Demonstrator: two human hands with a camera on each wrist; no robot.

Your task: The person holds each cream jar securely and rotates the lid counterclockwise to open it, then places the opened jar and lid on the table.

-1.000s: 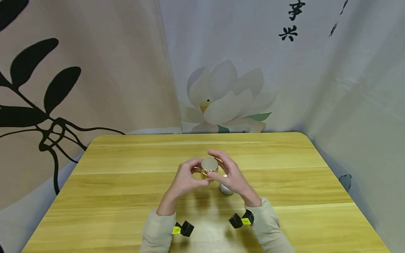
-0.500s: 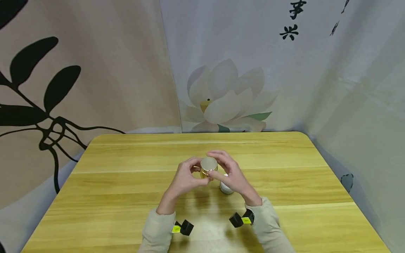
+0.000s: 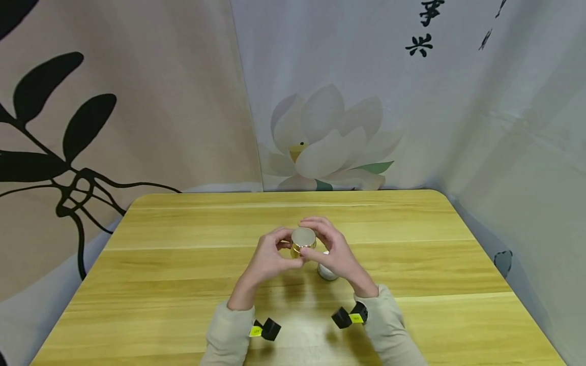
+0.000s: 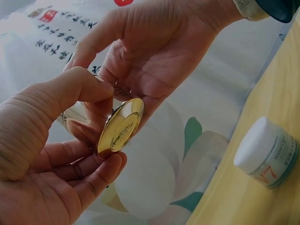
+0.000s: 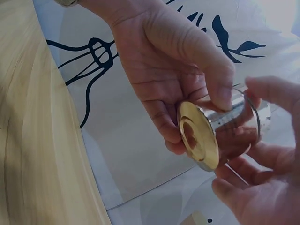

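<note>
A shiny gold cosmetic jar (image 3: 303, 238) with a flat pale lid is held up over the table between both hands. My left hand (image 3: 267, 259) grips its lower part from the left, thumb in front and fingers behind. From the other side, my right hand (image 3: 333, 252) has its thumb and fingers around the lid end. In the right wrist view the jar's gold base (image 5: 199, 138) faces the camera, and a seam rings the wall near the right fingers. A white cream jar (image 4: 267, 152) marked V7 stands on the table, partly hidden by the right hand in the head view.
The wooden table (image 3: 183, 239) ends at a straight far edge against a printed cloth backdrop (image 3: 192, 101). Small black devices with yellow tags, one a wrist device (image 3: 270, 329), sit at both cuffs.
</note>
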